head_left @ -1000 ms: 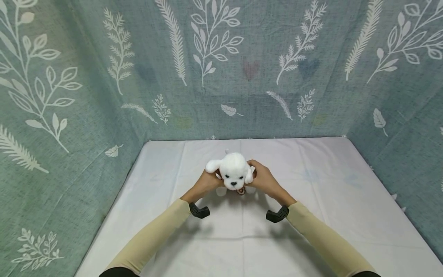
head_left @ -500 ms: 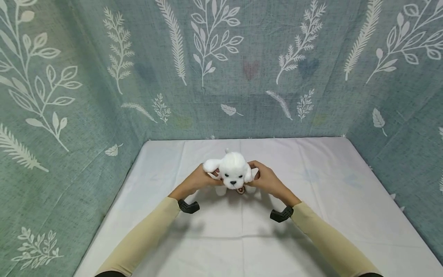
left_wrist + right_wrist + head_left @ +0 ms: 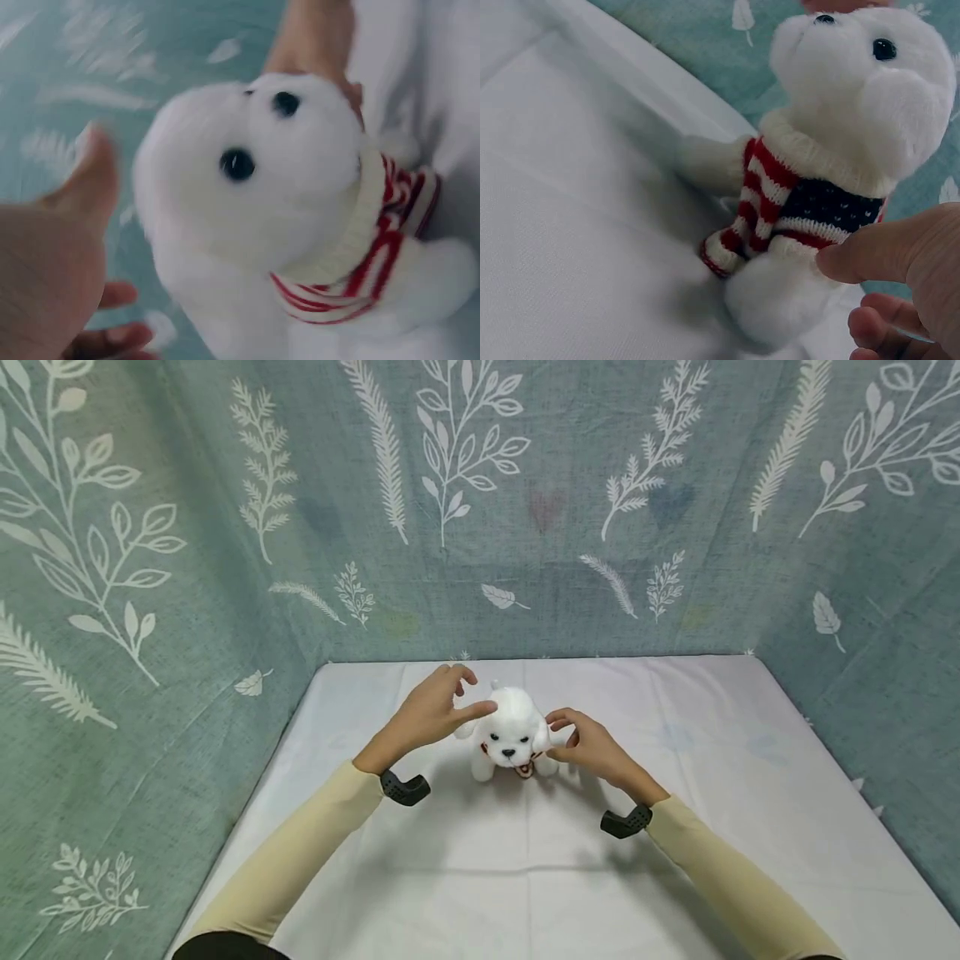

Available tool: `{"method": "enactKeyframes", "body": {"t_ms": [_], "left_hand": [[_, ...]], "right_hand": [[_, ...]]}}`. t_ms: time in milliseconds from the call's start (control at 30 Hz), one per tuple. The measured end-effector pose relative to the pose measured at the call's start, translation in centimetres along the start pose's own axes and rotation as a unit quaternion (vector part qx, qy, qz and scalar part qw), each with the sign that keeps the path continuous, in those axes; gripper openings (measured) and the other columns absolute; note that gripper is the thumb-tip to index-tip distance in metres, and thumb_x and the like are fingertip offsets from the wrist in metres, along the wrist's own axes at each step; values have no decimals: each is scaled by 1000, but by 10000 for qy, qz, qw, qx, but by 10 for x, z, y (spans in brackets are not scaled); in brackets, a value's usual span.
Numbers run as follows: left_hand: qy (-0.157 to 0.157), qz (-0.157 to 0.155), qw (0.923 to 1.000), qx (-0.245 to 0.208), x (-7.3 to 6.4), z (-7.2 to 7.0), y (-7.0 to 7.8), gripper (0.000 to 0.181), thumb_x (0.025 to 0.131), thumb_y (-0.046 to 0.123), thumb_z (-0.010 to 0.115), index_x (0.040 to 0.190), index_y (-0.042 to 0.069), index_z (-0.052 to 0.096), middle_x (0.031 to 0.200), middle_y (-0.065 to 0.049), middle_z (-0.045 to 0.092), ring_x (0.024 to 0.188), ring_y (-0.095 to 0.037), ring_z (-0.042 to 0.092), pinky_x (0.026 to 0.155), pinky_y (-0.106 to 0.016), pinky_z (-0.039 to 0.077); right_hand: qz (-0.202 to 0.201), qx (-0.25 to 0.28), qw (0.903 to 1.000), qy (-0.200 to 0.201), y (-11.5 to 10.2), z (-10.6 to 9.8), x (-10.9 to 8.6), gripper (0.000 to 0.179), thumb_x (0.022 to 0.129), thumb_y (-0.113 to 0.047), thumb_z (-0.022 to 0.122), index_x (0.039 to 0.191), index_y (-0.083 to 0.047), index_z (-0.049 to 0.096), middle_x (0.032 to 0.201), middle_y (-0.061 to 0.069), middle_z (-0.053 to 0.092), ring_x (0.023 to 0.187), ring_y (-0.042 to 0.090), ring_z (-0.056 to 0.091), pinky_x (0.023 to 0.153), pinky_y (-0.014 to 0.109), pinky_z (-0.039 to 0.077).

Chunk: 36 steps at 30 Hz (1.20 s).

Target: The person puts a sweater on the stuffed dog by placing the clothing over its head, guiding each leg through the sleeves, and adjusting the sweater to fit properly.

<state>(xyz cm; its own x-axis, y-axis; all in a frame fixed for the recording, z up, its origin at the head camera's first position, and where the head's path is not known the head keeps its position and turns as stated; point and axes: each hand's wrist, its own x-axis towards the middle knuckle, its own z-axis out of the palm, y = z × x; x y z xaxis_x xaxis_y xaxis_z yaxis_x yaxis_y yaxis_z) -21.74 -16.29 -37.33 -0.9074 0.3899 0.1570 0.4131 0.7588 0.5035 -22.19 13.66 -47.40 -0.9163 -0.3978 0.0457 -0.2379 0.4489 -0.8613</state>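
Note:
A white plush dog [image 3: 513, 727] in a red, white and navy striped knit sweater [image 3: 810, 206] stands upright on the white table, facing me. My left hand [image 3: 431, 708] is beside and above its head, thumb and fingers apart. In the left wrist view a gap shows between that hand [image 3: 52, 262] and the dog's head [image 3: 240, 180]. My right hand [image 3: 596, 750] is at the dog's other side, fingers loosely bent near the ear. The right wrist view shows that thumb [image 3: 855, 255] against the sweater's lower edge, with the fingers [image 3: 877, 322] apart from it.
A white cloth [image 3: 660, 860] with creases covers the table. Green leaf-patterned curtains [image 3: 480, 510] stand along the back and both sides. A black band [image 3: 405, 787] sits on each wrist.
My left hand has let go of the dog's side and risen up beside its head. The ear on that side hangs lower. My right hand has drawn slightly outward.

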Motion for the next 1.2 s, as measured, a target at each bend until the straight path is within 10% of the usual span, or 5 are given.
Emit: {"method": "enactKeyframes", "body": {"t_ms": [267,600,1200], "left_hand": [[-215,-78,9780,2073,16,10,54,84,95,80,41,136,7,54,118,-17,58,61,-21,57,55,-35,50],[-1019,-481,9526,2826,27,27,70,96,88,88,37,144,12,51,121,-18,56,71,-31,63,56,-36,50],[-871,766,9859,1208,30,15,46,51,89,41,78,131,16,64,109,-12,59,84,-23,61,72,-39,54]], "right_hand": [[1,19,10000,-50,10,-1,-2,49,90,-16,81,134,-21,61,131,14,60,80,24,56,65,37,48],[117,123,9998,-137,11,-2,-6,48,92,-16,79,136,-21,59,134,15,58,82,25,57,67,38,51],[136,42,9999,-80,13,-4,-6,47,94,-17,77,137,-14,60,134,17,59,80,24,58,67,37,51]]}}
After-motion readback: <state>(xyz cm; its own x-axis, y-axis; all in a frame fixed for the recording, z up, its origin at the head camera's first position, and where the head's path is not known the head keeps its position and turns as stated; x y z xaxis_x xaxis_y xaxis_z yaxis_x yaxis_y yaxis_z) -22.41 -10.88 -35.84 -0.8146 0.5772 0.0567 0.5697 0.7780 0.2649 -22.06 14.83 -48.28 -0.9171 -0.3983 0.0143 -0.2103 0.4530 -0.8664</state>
